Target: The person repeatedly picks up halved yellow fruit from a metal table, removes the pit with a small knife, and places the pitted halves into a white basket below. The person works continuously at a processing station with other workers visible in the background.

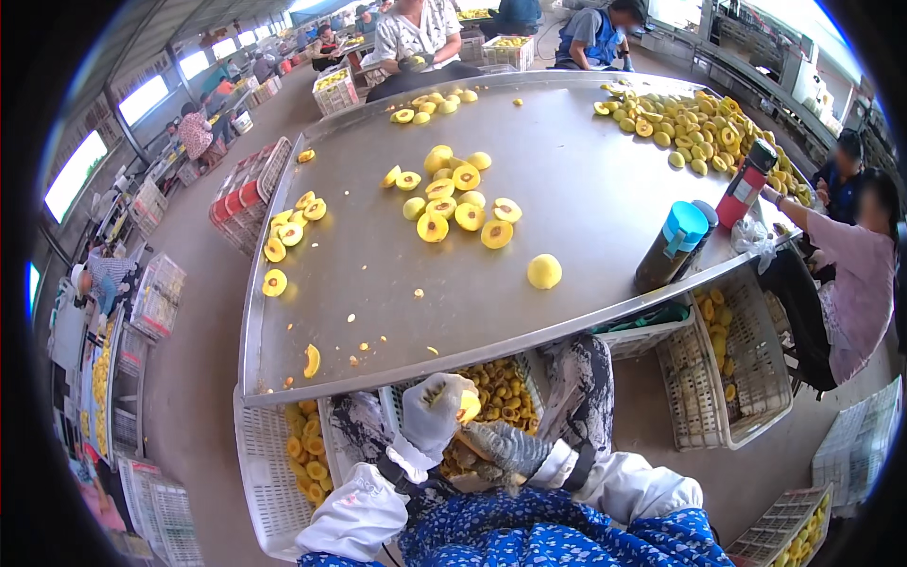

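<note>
My left hand, in a pale work glove, grips a yellow peach half just off the table's front edge. Close beside it, my right hand wears a grey knit glove and is closed on a slim tool with a brownish handle; its working end is hidden by the fruit and fingers. Below both hands, between my knees, a crate holds many peach scraps and pits. By my left leg, a white plastic crate contains hollowed peach halves.
On the metal table lie a cluster of halved peaches, more halves along the left edge and a large heap far right. A blue-lidded bottle and a red flask stand near a seated co-worker.
</note>
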Action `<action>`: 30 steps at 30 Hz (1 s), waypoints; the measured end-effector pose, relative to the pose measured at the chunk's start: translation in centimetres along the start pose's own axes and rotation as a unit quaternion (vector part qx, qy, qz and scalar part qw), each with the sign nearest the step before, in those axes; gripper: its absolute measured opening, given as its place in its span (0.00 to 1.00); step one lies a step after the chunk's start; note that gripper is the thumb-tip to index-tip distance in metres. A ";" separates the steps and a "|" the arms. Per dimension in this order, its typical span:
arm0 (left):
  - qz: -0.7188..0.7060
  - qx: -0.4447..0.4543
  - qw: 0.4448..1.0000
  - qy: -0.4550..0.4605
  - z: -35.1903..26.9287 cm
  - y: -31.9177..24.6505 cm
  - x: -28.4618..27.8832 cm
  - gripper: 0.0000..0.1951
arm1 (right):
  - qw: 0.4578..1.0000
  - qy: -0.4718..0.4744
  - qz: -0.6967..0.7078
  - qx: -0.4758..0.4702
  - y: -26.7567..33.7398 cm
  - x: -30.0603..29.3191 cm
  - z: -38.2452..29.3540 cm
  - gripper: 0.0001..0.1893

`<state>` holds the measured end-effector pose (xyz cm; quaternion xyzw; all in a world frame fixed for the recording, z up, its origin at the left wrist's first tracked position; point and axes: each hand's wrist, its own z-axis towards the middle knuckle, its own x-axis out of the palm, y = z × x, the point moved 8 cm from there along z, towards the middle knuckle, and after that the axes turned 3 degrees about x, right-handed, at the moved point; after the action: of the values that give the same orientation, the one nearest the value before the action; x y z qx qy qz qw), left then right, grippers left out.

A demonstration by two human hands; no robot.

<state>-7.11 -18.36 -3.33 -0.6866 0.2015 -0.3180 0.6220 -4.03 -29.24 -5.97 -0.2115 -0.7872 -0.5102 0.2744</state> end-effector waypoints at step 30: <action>0.751 -0.005 0.565 -0.343 -12.8 -7.5 -26.7 0.13 | 0.968 0.019 0.186 0.170 -12.3 -2.5 2.9 0.24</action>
<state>-35.94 -8.62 -0.60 -0.3487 0.4174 0.5235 0.6558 -10.31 -31.54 -16.95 -0.2947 -0.8042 -0.3126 0.4108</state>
